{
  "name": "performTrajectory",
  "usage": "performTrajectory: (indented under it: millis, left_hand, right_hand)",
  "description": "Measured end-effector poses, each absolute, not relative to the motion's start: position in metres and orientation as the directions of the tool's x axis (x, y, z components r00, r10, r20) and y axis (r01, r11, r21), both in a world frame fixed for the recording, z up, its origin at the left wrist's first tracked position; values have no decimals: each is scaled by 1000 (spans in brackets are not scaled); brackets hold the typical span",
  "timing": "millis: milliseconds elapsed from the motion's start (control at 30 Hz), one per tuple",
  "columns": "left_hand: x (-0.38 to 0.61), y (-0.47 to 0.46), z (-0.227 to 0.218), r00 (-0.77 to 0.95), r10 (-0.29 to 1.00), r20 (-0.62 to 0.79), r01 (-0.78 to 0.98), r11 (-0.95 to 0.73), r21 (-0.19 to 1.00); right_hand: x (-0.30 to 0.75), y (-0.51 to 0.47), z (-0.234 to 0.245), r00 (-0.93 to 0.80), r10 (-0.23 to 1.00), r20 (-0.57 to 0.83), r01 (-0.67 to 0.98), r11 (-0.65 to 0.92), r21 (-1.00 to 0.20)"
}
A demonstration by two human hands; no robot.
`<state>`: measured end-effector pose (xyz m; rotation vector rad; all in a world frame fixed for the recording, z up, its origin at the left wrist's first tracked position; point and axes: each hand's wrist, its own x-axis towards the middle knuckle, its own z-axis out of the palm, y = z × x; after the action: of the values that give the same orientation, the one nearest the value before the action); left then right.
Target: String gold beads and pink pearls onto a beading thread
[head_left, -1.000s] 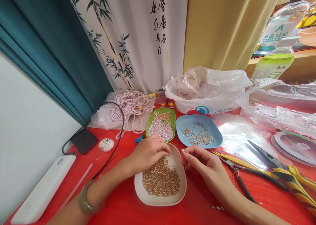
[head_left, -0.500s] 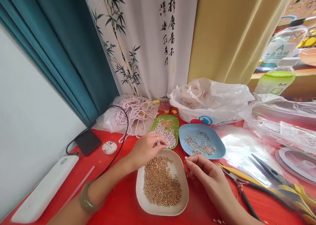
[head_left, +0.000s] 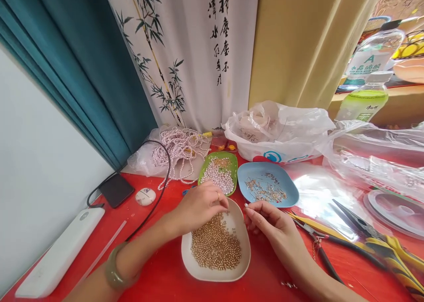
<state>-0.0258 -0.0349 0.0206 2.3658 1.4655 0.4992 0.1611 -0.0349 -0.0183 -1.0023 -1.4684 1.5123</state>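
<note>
My left hand [head_left: 204, 206] reaches over the far rim of a white plate [head_left: 216, 275], its fingertips brought together close to the gold beads [head_left: 217, 245] heaped there. Whatever lies between those fingertips is too small to make out. Just right of the plate, my right hand [head_left: 270, 222] pinches a small white pearl bead [head_left: 246, 205] between thumb and forefinger. Behind my left hand, a green plate [head_left: 236, 171] holds pink-white pearls [head_left: 218, 176] and some small gold pieces. A blue plate [head_left: 245, 171] beyond my right hand carries metal pins [head_left: 268, 192].
Pliers [head_left: 359, 224] and cutters [head_left: 318, 238] lie at the right, near a clear spool [head_left: 394, 209]. White plastic bags [head_left: 281, 134] and pearl strands [head_left: 180, 147] stand at the back. A black cable [head_left: 168, 160], a phone [head_left: 116, 190] and a white power strip [head_left: 59, 253] occupy the left.
My left hand has moved slightly right and down, from beside the green plate's pearls to over the white plate. The right hand keeps its pinch on the pearl bead. The whole view has shifted slightly.
</note>
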Motion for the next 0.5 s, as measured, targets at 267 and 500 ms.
performTrajectory:
  millis: [267, 500]
  left_hand:
    - [-17, -38, 12, 425, 900, 96, 860, -435, 267]
    - [-12, -40, 3, 450, 888, 92, 879, -459, 132]
  right_hand:
    - [159, -34, -17, -374, 926, -43, -11, -50, -999]
    - [160, -35, -17, -353, 935, -35, 5, -35, -999]
